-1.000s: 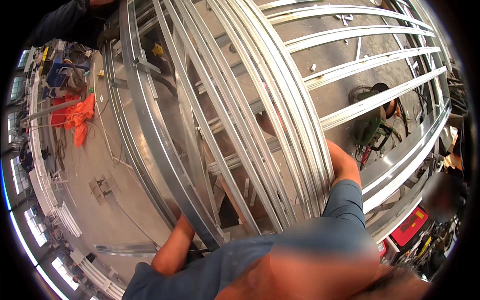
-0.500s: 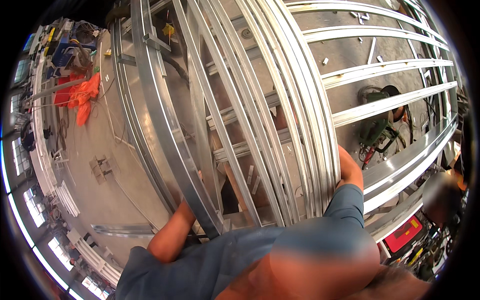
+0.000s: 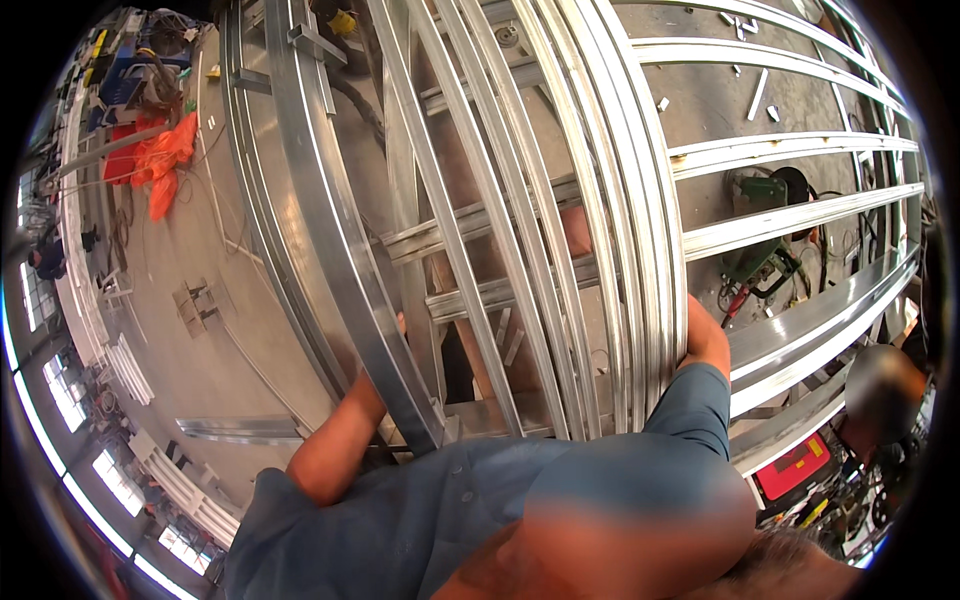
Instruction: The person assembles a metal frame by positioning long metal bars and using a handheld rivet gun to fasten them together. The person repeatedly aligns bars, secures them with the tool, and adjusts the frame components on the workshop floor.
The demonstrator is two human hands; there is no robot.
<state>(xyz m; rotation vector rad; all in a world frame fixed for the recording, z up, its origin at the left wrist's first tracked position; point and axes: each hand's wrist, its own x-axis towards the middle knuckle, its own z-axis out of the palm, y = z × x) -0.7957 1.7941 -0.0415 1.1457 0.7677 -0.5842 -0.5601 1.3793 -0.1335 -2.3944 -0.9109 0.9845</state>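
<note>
Long silvery metal channels (image 3: 655,250) run side by side away from me over crossing rails. My right arm reaches beneath this bundle from its right side. Skin of what appears to be my right hand (image 3: 577,231) shows through a gap, beside a crossing rail (image 3: 470,222); its fingers are hidden. My left forearm passes under a wide metal channel (image 3: 345,255) on the left. Only a small part of my left hand (image 3: 402,322) appears past that channel's edge, near the crossing rails' left ends. What either hand grips is hidden.
A green power tool (image 3: 755,255) and metal offcuts (image 3: 758,95) lie on the floor beyond the right-hand rails. At lower right are a red case (image 3: 793,467) and a person (image 3: 880,400). Orange sheeting (image 3: 170,160) hangs at far left. A cable crosses the floor.
The upper crossing rail has slid left under the channels, so its left end sticks out further. More of the skin beside it shows. The whole view has shifted slightly.
</note>
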